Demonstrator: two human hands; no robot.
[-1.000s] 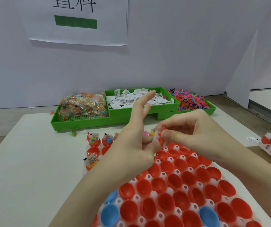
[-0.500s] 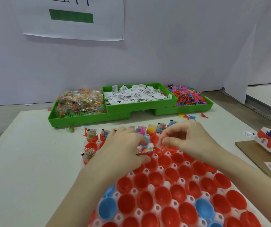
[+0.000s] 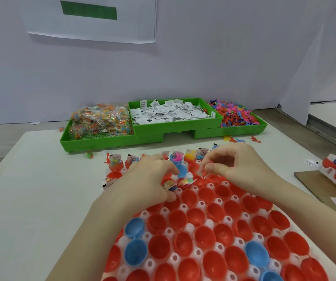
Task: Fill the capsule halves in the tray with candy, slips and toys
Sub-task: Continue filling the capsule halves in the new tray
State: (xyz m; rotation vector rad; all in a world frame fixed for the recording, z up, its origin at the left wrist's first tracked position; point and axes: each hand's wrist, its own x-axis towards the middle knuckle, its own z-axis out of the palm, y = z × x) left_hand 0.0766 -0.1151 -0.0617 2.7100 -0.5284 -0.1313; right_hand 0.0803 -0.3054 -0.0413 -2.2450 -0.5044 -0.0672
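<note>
Both hands curl over the tray point(image 3: 201, 258): left hand point(image 3: 151, 179) gripping candy packets point(image 3: 168, 184), right hand point(image 3: 238, 165) pinching a red toy point(image 3: 204, 173).

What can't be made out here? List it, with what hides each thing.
Head view only:
- Capsule halves under the left hand and right hand: hidden by the hands.
- Tray: near rows cut off by the bottom edge.
- Slips: print too small to read.
- Wall sheet: top cut off by the upper edge.

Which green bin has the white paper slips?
The middle bin, between the candy bin on the left and the toy bin on the right.
</note>
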